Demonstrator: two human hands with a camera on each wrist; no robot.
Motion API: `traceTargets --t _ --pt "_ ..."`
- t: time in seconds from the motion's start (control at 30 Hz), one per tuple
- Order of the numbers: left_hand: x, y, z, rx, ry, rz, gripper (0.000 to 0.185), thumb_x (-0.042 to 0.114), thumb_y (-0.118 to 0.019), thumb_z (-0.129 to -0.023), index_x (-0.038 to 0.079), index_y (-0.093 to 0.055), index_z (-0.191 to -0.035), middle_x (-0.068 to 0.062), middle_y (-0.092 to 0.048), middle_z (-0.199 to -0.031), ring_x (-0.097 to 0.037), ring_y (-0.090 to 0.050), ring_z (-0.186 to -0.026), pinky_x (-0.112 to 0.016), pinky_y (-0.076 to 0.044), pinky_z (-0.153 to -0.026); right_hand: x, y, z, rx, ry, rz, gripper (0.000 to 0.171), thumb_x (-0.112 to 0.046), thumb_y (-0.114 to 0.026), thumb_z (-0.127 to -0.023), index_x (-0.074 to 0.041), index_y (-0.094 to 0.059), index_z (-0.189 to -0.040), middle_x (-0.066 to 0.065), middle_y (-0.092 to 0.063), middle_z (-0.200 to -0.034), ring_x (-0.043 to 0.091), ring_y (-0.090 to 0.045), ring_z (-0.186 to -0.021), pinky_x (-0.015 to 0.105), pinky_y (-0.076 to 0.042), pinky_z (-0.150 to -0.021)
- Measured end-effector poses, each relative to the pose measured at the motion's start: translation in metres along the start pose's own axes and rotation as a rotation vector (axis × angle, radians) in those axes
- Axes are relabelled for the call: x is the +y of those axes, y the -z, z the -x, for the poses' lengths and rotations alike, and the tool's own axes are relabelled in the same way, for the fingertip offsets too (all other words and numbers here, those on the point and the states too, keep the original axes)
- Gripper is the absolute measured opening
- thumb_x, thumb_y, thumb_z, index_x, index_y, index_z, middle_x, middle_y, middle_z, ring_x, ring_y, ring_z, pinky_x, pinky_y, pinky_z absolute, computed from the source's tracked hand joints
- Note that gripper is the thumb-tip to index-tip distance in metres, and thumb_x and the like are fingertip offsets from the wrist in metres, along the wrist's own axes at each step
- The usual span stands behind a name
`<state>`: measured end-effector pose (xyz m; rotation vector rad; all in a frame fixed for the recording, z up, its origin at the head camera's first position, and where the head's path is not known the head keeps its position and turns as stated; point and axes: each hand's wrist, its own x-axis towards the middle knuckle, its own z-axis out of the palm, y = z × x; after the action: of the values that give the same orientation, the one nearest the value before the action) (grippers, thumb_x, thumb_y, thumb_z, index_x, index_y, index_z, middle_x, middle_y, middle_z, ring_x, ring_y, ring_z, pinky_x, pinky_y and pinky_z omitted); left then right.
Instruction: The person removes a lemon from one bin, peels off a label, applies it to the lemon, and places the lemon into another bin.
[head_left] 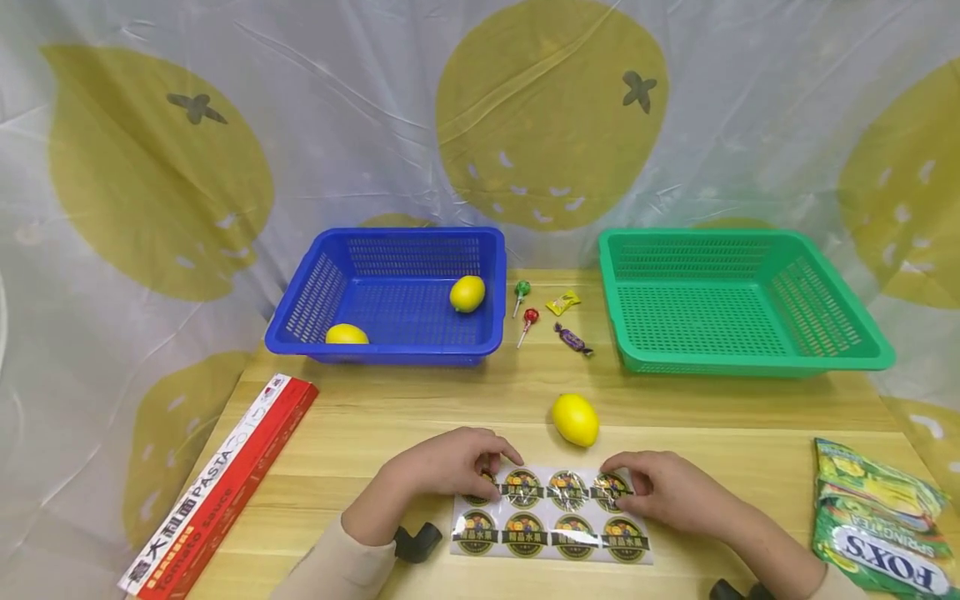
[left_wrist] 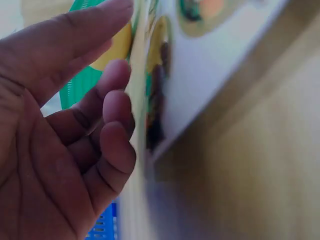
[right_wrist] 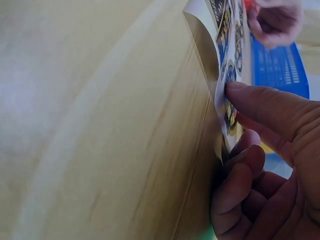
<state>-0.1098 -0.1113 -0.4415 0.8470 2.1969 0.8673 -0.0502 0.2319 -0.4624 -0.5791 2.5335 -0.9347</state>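
A white sheet of round fruit stickers (head_left: 551, 552) lies on the table before the person, printed in black, gold and orange. The right hand (head_left: 663, 492) pinches its far right corner; in the right wrist view the thumb (right_wrist: 265, 102) lies on the printed face, and fingers curl by the edge, where the sheet lifts slightly. At the far left corner is the left hand (head_left: 450, 467). Its fingers (left_wrist: 117, 145) bend loosely beside the sheet in the left wrist view, with a gap below the thumb. Just beyond the sheet sits a lemon (head_left: 575, 420).
A blue basket (head_left: 405, 353) at back left holds two lemons; a green basket (head_left: 750, 364) stands back right. Between them lie two lollipops (head_left: 531, 317) and two wrapped candies (head_left: 573, 338). A red pasta box (head_left: 225, 492) is at left, a green Fox's bag (head_left: 877, 517) at right.
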Motion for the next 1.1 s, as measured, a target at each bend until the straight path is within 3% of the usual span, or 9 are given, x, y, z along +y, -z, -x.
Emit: traceTargets --t 0.1,0.27,0.53,0.9,1.1 --pt "-0.002 -0.004 0.003 -0.020 0.025 0.004 0.040 0.016 -0.085 -0.082 0.023 -0.073 -0.120 0.005 -0.061 -0.086 -0.001 -0.048 -0.072 -0.018 -0.044 -0.070 -0.001 -0.001 -0.001 -0.001 -0.008 -0.002 0.034 -0.030 -0.080 -0.088 -0.024 -0.069 -0.120 -0.015 -0.048 -0.069 -0.003 -0.040 -0.060 0.020 -0.037 -0.055" --pt "-0.004 -0.008 0.005 0.001 0.047 -0.052 0.043 0.020 -0.088 -0.080 0.026 -0.074 -0.120 0.009 -0.059 -0.086 -0.001 -0.049 -0.078 -0.019 -0.044 -0.075 -0.001 0.001 -0.001 -0.003 -0.003 -0.011 0.033 -0.030 -0.080 -0.088 -0.024 -0.069 -0.118 -0.015 -0.048 -0.070 -0.003 -0.040 -0.060 0.019 -0.038 -0.055" --pt "-0.004 -0.014 0.004 0.028 0.059 -0.134 0.043 0.023 -0.088 -0.079 0.030 -0.073 -0.119 0.011 -0.056 -0.085 -0.002 -0.049 -0.077 -0.019 -0.043 -0.072 -0.001 0.003 -0.004 -0.020 -0.008 -0.037 0.032 -0.027 -0.081 -0.086 -0.023 -0.068 -0.115 -0.012 -0.048 -0.071 -0.001 -0.041 -0.061 0.020 -0.038 -0.057" --pt "-0.001 -0.014 0.004 0.028 0.081 -0.147 0.043 0.024 -0.089 -0.079 0.033 -0.073 -0.118 0.011 -0.056 -0.086 -0.002 -0.049 -0.077 -0.020 -0.043 -0.072 -0.005 0.002 -0.005 0.032 -0.022 -0.051 0.014 -0.023 -0.075 -0.093 -0.028 -0.062 -0.088 -0.008 -0.047 -0.075 0.003 -0.044 -0.069 0.022 -0.038 -0.060" --pt "-0.001 -0.014 0.004 0.028 0.091 -0.153 0.043 0.025 -0.088 -0.079 0.034 -0.072 -0.117 0.012 -0.055 -0.086 -0.001 -0.048 -0.077 -0.019 -0.043 -0.072 -0.009 0.007 0.001 0.066 -0.010 -0.031 0.014 -0.025 -0.075 -0.093 -0.029 -0.062 -0.088 -0.006 -0.050 -0.083 0.003 -0.044 -0.074 0.021 -0.040 -0.063"
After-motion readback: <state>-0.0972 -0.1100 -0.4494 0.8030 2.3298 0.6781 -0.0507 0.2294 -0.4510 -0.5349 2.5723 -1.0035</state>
